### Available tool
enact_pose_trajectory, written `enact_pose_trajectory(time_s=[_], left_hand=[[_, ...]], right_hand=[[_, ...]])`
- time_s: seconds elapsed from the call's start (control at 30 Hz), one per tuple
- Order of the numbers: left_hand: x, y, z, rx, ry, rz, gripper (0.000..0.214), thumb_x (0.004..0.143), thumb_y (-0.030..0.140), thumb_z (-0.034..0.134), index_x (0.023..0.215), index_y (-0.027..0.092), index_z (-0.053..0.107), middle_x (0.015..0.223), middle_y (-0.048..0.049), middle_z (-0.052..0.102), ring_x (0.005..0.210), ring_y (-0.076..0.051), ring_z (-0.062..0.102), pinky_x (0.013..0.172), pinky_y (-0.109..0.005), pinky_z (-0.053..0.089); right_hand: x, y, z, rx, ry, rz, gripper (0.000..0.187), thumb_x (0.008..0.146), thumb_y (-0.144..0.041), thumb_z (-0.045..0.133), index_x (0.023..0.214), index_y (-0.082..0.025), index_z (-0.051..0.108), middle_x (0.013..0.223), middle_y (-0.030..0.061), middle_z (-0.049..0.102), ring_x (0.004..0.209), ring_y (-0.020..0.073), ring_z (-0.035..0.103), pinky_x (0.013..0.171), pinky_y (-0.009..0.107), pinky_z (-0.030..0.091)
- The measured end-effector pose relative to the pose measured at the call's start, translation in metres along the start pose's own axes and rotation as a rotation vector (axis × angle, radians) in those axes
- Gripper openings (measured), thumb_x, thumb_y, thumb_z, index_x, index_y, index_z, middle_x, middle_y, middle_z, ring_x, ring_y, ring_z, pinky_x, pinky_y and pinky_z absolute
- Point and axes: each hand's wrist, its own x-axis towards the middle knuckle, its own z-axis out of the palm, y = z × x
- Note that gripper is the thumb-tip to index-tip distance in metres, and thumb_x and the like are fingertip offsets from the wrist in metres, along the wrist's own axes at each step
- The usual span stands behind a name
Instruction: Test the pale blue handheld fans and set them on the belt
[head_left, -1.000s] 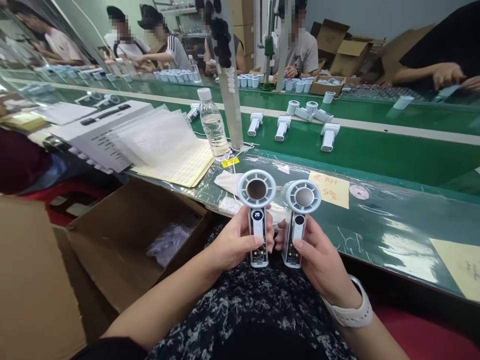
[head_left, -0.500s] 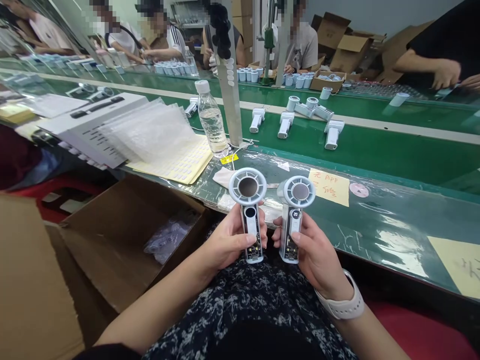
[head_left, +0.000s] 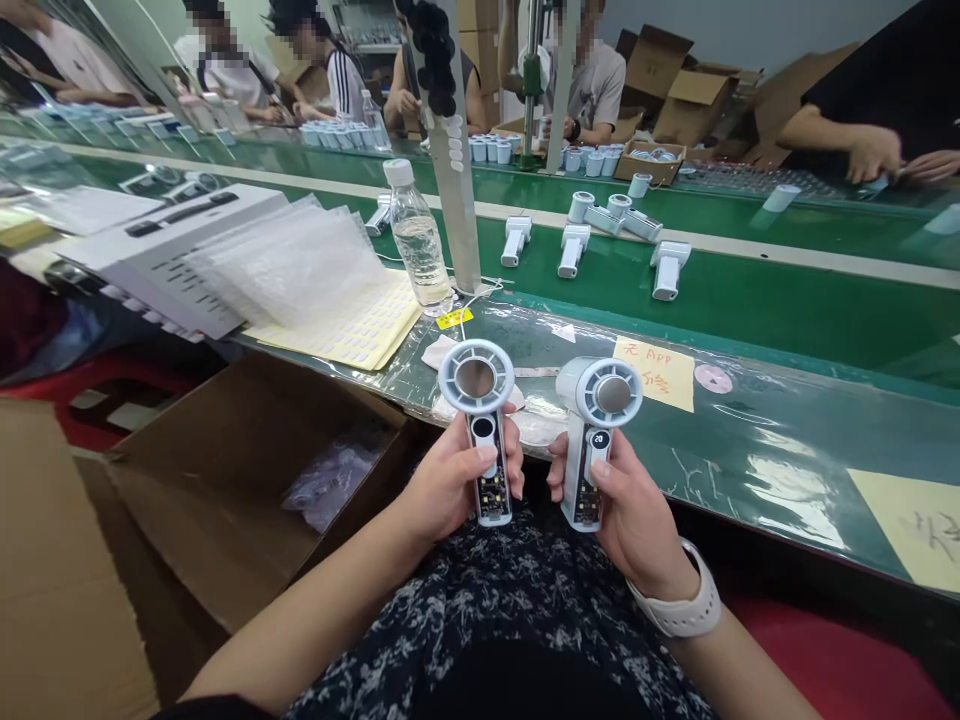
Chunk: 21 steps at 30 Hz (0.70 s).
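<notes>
Nearer the wearer than the water bottle (head_left: 421, 250) and to its right, the left hand (head_left: 450, 485) is wrapped around a dark-screened handheld fan (head_left: 484, 435); farther right of the bottle, the right hand (head_left: 637, 510) clasps a second fan (head_left: 577, 460) lit with "20". Yellow sheets (head_left: 394, 315) lie just left of the bottle.

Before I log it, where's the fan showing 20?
Head view: the right hand holds that fan, right of the dark-screened fan in the left hand.
</notes>
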Motion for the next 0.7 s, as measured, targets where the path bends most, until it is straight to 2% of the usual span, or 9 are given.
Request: enact_pose_trajectory(time_s=[0.1,0.17,0.33,0.53,0.7], left_hand=[[-0.0026,0.002,-0.0001,0.051,-0.092,0.005,0.039,0.08,0.035,0.074,0.112,0.02,0.057,0.083,0.0011,0.057,0.066,-0.011,0.058,0.06,-0.026,0.054],[-0.0029,0.0029,0.0008,0.092,-0.102,0.005,0.035,0.081,0.037,0.074,0.107,0.019,0.057,0.082,0.0009,0.057,0.065,-0.011,0.059,0.059,-0.025,0.053],[-0.0015,0.0032,0.0037,0.119,-0.046,-0.012,0.032,0.081,0.038,0.074,0.097,0.018,0.054,0.086,-0.0001,0.057,0.068,-0.012,0.06,0.062,-0.027,0.053],[-0.0019,0.0036,0.0061,0.124,-0.002,-0.019,0.03,0.082,0.034,0.072,0.1,0.018,0.054,0.087,-0.001,0.059,0.069,-0.013,0.059,0.064,-0.028,0.053],[-0.0012,0.0029,0.003,0.128,0.033,-0.004,0.029,0.081,0.03,0.071,0.101,0.018,0.054,0.086,-0.0011,0.059,0.067,-0.013,0.059,0.06,-0.028,0.052]], right_hand=[[0.0002,-0.0016,0.0009,-0.029,-0.029,-0.02,0.024,0.088,-0.038,0.066,0.108,-0.024,0.062,0.1,0.0035,0.065,0.074,0.0132,0.063,0.063,0.026,0.055],[-0.0001,-0.003,0.0019,-0.022,-0.048,-0.009,0.024,0.088,-0.038,0.067,0.107,-0.024,0.062,0.101,0.0037,0.065,0.075,0.0134,0.063,0.064,0.027,0.055],[-0.0015,-0.0035,0.0035,-0.018,-0.053,-0.007,0.026,0.087,-0.037,0.067,0.11,-0.024,0.062,0.099,0.0038,0.064,0.072,0.0139,0.061,0.06,0.027,0.054],[-0.0005,-0.0008,0.0014,-0.005,0.01,0.052,0.026,0.088,-0.037,0.066,0.11,-0.024,0.06,0.102,0.0047,0.064,0.077,0.0151,0.061,0.068,0.029,0.054],[0.0,0.0017,0.0003,0.004,0.03,0.026,0.028,0.088,-0.038,0.065,0.112,-0.024,0.059,0.103,0.0048,0.063,0.077,0.0163,0.061,0.066,0.03,0.054]])
